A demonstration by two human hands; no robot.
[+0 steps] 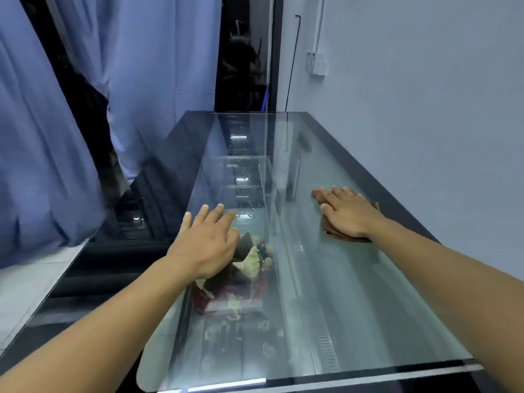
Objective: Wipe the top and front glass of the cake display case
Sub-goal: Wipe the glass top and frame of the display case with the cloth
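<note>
While left hand [208, 245] rests fingers spread on top glass [354, 307], right hand [347, 214] presses flat on brown cloth [333, 232]; top wipe underway, next sweep cloth along glass.

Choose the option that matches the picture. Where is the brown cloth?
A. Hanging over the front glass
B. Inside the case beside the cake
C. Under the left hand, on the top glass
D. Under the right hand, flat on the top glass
D: the brown cloth lies pressed flat beneath the right hand on the top glass, while the left hand rests bare on the glass.
</note>
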